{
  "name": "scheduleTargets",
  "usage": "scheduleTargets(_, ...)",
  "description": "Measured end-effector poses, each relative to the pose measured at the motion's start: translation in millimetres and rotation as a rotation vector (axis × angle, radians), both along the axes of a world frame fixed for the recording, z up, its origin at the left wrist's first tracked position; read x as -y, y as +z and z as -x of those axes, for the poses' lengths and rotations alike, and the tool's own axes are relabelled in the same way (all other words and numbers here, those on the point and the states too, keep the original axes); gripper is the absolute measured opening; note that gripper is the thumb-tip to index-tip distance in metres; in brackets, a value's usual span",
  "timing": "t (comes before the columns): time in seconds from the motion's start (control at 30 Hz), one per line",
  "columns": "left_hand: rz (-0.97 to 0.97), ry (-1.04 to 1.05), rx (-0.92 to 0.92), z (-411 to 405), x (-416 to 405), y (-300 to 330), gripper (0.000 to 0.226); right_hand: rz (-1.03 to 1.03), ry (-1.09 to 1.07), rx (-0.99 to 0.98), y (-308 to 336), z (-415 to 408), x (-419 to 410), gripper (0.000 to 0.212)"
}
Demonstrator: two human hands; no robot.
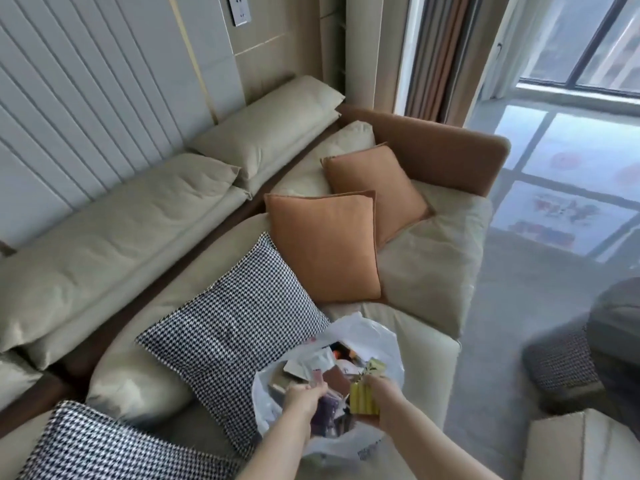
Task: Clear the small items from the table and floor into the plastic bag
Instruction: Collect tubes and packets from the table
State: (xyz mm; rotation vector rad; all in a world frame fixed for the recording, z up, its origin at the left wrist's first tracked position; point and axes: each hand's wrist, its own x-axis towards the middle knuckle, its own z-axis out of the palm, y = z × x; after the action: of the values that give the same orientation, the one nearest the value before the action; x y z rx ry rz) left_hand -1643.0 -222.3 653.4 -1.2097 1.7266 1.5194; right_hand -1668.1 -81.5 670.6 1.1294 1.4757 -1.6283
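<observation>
While the translucent white plastic bag sits already well filled on the beige sofa, the left hand pinches its rim and the right hand grips a yellow ribbed packet above it; remaining items are out of view.

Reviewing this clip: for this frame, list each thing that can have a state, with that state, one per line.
plastic bag: open, mouth held wide, resting on the sofa seat, part filled with small items.
left hand: grips the bag's near rim.
right hand: holds a yellow-green pack over the bag's mouth.
yellow-green pack: held, not yet dropped in.
curtain: drawn aside.
</observation>
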Motion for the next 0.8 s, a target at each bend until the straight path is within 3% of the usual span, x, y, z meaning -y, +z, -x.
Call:
scheduleTargets(0.07,0.006,0.002,0.056,19,-7,-25,0.042,-0.020,0.027,0.029,-24,20,-2,0.015)
scheduleTargets(0.3,-0.017,0.048,0.101,64,-24,-44,0.010,-0.065,0.016,0.105,-77,56,-4,0.025)
scheduleTargets(0.37,-0.087,0.064,0.098,68,-20,-70,0.028,-0.048,0.027,0.073,-81,61,-3,0.028)
scheduleTargets(0.5,-0.206,0.156,0.105,58,-17,-68,0.030,-0.010,0.019,0.085,-85,58,-6,0.026)
scheduleTargets(0.6,-0.154,0.167,0.087,49,-10,-68,0.045,-0.030,0.048,0.060,-81,51,-4,0.024)
scheduleTargets(0.8,-0.025,-0.017,0.022,28,-1,-53,0.045,-0.132,0.168,-0.022,-50,23,-6,0.018)
